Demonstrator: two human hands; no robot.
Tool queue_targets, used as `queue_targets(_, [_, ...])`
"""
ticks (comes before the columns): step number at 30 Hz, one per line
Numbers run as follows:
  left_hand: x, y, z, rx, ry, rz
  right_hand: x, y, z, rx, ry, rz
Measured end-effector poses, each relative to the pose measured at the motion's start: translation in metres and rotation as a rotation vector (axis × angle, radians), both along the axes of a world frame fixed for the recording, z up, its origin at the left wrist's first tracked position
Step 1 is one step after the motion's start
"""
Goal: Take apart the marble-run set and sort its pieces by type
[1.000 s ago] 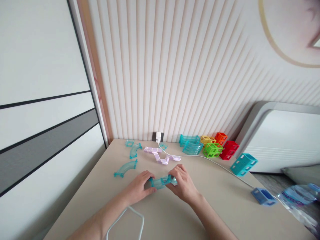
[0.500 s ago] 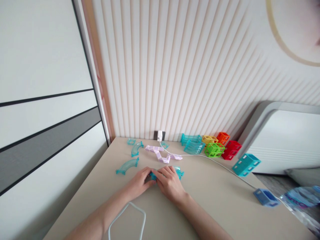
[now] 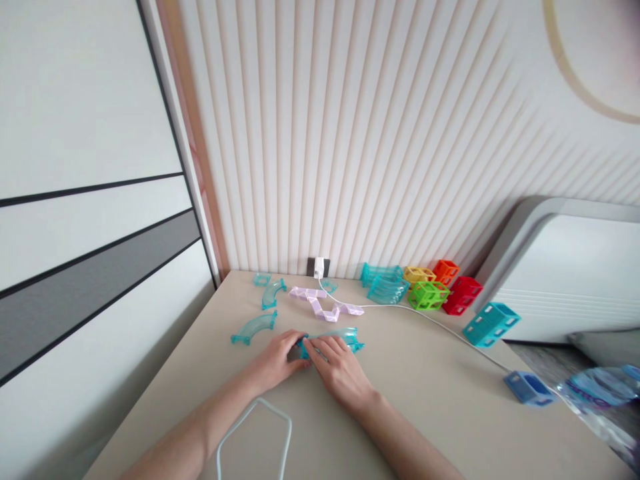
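Translucent teal curved track pieces (image 3: 345, 333) are under and between my hands at the middle of the table. My left hand (image 3: 281, 355) pinches their left end between thumb and fingers. Laid across the top of them, my right hand (image 3: 339, 367) has its fingers bent and close together, gripping the pieces. The part beneath my right palm is hidden. Two loose curved track pieces lie to the left, a longer one (image 3: 254, 328) near my left hand and a shorter one (image 3: 273, 293) farther back.
Behind my hands lies a lilac folding snake toy (image 3: 327, 308). A white charger (image 3: 319, 268) sits in the wall socket, its cable (image 3: 435, 321) running right. Stacked teal tracks (image 3: 387, 288), a green block frame (image 3: 427, 295), a red one (image 3: 463, 295) and a bottle (image 3: 600, 385) are on the right.
My right hand has shifted slightly down, and more of the teal track shows beyond its fingers. The view has tilted a little. My left hand keeps its pinch.
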State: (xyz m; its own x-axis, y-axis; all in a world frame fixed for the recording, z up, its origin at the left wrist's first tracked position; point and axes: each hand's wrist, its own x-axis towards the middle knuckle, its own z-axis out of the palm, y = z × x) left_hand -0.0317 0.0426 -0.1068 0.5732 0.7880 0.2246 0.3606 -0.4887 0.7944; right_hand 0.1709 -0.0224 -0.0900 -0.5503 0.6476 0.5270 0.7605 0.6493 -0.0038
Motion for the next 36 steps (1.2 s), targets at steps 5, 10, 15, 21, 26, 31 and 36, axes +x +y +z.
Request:
queue_targets(5, [-0.002, 0.000, 0.001, -0.039, -0.004, 0.042, 0.042, -0.003, 0.006, -0.124, 0.214, -0.144])
queue_targets(10, [-0.005, 0.002, -0.001, -0.112, -0.015, 0.072, 0.099, -0.006, -0.013, -0.491, 0.521, -0.220])
queue_targets(15, [-0.007, 0.005, 0.001, -0.192, -0.031, 0.061, 0.106, -0.004, -0.025, -0.689, 0.711, -0.253])
queue_targets(21, [-0.008, 0.007, 0.002, -0.256, -0.056, 0.030, 0.099, 0.000, -0.017, -0.746, 0.762, -0.255])
queue_targets(26, [-0.010, 0.010, -0.002, -0.280, -0.077, 0.022, 0.099, -0.002, -0.014, -0.732, 0.740, -0.271])
queue_targets(31, [-0.014, 0.013, -0.008, -0.280, -0.103, 0.020, 0.096, -0.005, -0.013, -0.702, 0.725, -0.287])
queue_targets(36, [-0.008, 0.008, -0.011, -0.242, -0.127, 0.005, 0.096, -0.011, -0.011, -0.624, 0.735, -0.269])
